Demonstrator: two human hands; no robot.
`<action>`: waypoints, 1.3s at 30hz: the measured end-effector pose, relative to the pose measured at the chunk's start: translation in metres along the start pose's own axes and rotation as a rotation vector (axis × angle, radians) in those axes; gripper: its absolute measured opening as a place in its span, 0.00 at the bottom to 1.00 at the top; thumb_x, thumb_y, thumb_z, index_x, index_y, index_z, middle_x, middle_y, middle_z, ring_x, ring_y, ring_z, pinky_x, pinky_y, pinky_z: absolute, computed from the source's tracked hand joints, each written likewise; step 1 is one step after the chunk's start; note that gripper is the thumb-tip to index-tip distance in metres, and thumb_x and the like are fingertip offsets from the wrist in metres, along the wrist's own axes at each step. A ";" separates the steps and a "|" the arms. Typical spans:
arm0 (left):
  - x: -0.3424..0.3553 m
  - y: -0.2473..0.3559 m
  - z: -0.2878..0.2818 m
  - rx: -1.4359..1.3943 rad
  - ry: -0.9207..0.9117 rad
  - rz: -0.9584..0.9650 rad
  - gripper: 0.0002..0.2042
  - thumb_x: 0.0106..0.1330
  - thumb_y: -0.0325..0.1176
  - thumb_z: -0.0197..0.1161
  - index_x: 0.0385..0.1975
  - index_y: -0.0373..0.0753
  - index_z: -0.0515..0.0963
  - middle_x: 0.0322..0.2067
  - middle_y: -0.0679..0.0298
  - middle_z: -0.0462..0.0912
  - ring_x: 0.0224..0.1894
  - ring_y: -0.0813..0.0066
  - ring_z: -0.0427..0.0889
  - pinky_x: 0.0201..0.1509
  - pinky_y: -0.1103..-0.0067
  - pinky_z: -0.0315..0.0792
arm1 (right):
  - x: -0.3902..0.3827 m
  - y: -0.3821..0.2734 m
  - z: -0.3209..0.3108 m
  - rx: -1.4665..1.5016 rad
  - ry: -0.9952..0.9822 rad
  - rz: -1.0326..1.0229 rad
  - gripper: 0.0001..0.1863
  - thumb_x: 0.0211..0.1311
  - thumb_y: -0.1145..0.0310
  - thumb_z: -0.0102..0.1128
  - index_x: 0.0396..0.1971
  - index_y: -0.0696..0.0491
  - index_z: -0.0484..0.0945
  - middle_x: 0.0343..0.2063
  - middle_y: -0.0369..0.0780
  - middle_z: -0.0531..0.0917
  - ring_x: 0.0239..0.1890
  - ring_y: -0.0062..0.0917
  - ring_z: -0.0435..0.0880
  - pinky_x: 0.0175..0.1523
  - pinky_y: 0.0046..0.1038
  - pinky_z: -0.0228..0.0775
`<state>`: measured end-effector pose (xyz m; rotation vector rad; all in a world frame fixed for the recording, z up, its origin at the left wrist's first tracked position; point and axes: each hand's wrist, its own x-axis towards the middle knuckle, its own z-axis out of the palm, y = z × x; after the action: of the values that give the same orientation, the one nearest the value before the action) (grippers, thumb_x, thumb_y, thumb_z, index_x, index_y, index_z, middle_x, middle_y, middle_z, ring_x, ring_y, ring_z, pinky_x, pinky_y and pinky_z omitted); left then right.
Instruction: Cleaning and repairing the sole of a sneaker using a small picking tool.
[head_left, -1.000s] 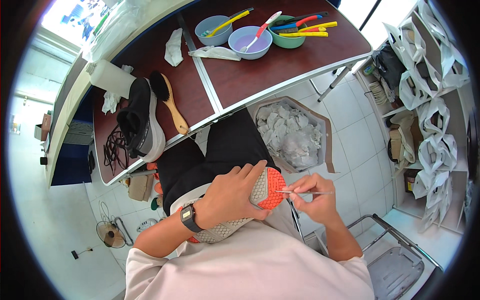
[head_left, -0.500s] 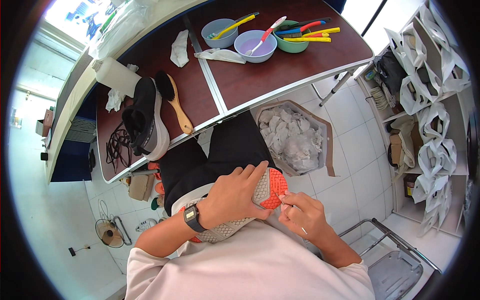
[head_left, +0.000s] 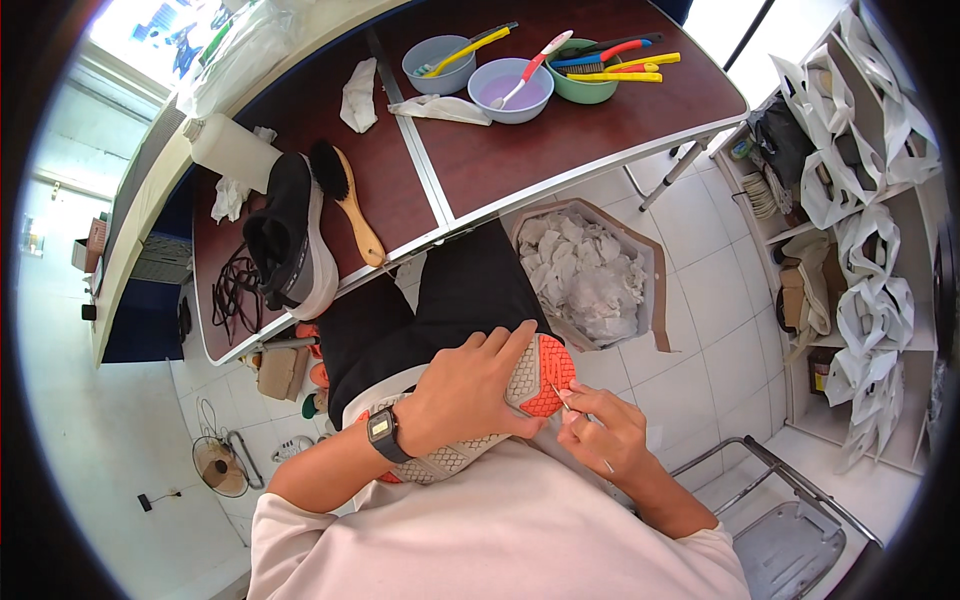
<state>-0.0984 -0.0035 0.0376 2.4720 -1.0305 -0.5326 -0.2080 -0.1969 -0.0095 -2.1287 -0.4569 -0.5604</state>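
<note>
Across my lap lies a shoe [head_left: 550,372], sole up, with grey and orange patterned tread. My left hand [head_left: 468,388] is wrapped over it, thumb and fingers gripping the sole near its orange end. Pinched in my right hand [head_left: 606,432] is a thin metal pick-like tool [head_left: 608,465]; its slim tip is at the orange tread, and its other end sticks out below my fingers. The fingers cover its middle. On the table at the left stands a black shoe [head_left: 298,240] with a grey-white sole, beside a wooden-handled brush [head_left: 352,207] with dark bristles.
The dark red table [head_left: 600,150] holds a grey-blue bowl [head_left: 440,78], a lavender bowl [head_left: 512,100], a green bowl [head_left: 585,92] of brushes, black laces [head_left: 237,290] and a white jug [head_left: 232,150]. A bin of crumpled paper [head_left: 580,265] stands beyond my lap; shelves [head_left: 850,250] rise at right.
My right hand has shifted slightly and changed its angle, and the tool's tip now shows against the orange tread. My left hand and the shoe stay almost in place.
</note>
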 end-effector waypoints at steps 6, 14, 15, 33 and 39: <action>0.001 -0.001 0.000 0.001 -0.001 0.003 0.52 0.42 0.57 0.77 0.67 0.34 0.64 0.40 0.53 0.80 0.41 0.56 0.83 0.39 0.68 0.79 | 0.000 0.003 -0.002 0.018 -0.001 -0.042 0.17 0.41 0.87 0.70 0.30 0.59 0.72 0.35 0.48 0.84 0.32 0.37 0.88 0.45 0.37 0.88; 0.002 0.001 -0.001 0.014 -0.023 -0.008 0.52 0.42 0.58 0.77 0.67 0.33 0.65 0.41 0.52 0.80 0.41 0.56 0.83 0.39 0.69 0.80 | 0.003 -0.004 -0.001 -0.026 -0.011 -0.012 0.11 0.50 0.82 0.69 0.25 0.58 0.71 0.35 0.46 0.84 0.36 0.39 0.89 0.45 0.36 0.87; 0.002 0.002 -0.001 0.020 -0.019 -0.005 0.52 0.42 0.57 0.76 0.66 0.32 0.65 0.41 0.52 0.80 0.41 0.56 0.83 0.38 0.69 0.80 | 0.003 -0.005 0.000 -0.026 -0.011 -0.012 0.11 0.50 0.82 0.69 0.25 0.58 0.71 0.35 0.46 0.84 0.36 0.39 0.89 0.45 0.36 0.87; 0.015 0.007 0.007 0.104 -0.021 0.063 0.50 0.45 0.56 0.74 0.63 0.25 0.67 0.36 0.52 0.79 0.34 0.60 0.82 0.33 0.72 0.79 | -0.009 0.025 -0.003 0.867 0.191 0.809 0.11 0.63 0.84 0.62 0.30 0.55 0.69 0.35 0.50 0.87 0.26 0.22 0.83 0.30 0.25 0.78; 0.017 0.010 0.005 0.093 -0.064 0.048 0.50 0.45 0.56 0.74 0.64 0.25 0.66 0.37 0.51 0.80 0.36 0.58 0.83 0.34 0.71 0.79 | -0.014 0.050 0.000 1.258 0.110 0.939 0.11 0.64 0.82 0.60 0.31 0.51 0.68 0.35 0.51 0.88 0.23 0.21 0.81 0.31 0.26 0.78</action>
<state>-0.0954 -0.0238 0.0357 2.5181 -1.1609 -0.5648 -0.1939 -0.2266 -0.0498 -0.8808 0.2606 0.1770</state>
